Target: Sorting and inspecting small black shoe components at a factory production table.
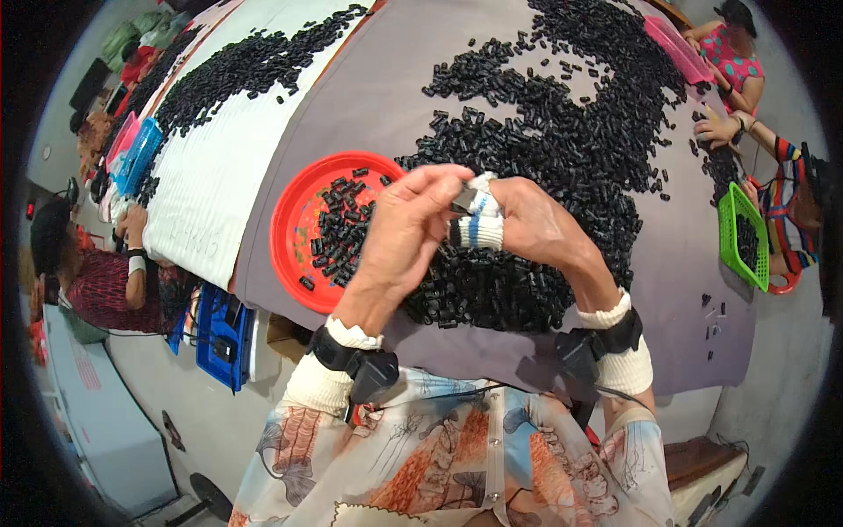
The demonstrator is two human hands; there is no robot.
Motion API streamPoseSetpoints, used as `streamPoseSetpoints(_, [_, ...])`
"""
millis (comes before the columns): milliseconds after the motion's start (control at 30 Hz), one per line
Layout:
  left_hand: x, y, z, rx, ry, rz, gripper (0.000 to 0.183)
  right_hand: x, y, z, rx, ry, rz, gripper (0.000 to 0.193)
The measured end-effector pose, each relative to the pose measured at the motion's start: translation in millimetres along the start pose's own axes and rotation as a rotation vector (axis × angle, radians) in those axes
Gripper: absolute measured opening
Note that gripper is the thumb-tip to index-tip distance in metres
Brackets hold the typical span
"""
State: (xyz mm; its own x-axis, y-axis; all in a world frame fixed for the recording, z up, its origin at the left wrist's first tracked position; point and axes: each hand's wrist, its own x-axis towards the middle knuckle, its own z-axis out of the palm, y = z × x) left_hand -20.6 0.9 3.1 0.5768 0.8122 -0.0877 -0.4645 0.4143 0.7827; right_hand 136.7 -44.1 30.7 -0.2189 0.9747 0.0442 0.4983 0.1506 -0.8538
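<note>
One small dark piece [463, 198] is in hand at the middle of the frame, pinched by the fingers of the left hand [399, 230]; the right hand [537, 220], its fingers wrapped in white covers, curls closed on it too. Progress looks early: a modest batch of similar black pieces lies in the red basin [279, 246] at centre left, while a far larger heap [562, 145] spreads loose over the surface [351, 114] toward the upper right. Whether the basin's pieces are finished, I cannot tell.
</note>
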Motion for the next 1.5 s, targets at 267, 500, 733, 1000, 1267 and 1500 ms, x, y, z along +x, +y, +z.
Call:
streamPoseSetpoints(267, [-18,28,-94,0.735,0.342,0.169,0.019,-9,4,-20,0.227,0.085,0.195,0.011])
streamPoseSetpoints(500, [-1,-26,-41,0.942,-0.067,-0.062,0.016,-32,24,-35,0.184,0.223,0.271,0.010])
streamPoseSetpoints(733, [17,-78,-24,1.539,-0.447,0.229,0.023,-42,37,-33,0.224,0.206,0.320,0.009])
streamPoseSetpoints(1000, [26,-59,-18,0.983,-0.228,-0.081,0.019,-44,48,-29,0.318,0.218,0.340,0.006])
streamPoseSetpoints(1267, [22,-10,-3,-0.134,-0.138,-0.205,0.019,-29,17,-24,0.358,0.312,0.213,0.023])
streamPoseSetpoints(1500, [10,-2,19,-0.238,-0.116,-0.180,0.023,-16,-13,-11,0.268,0.328,0.024,0.034])
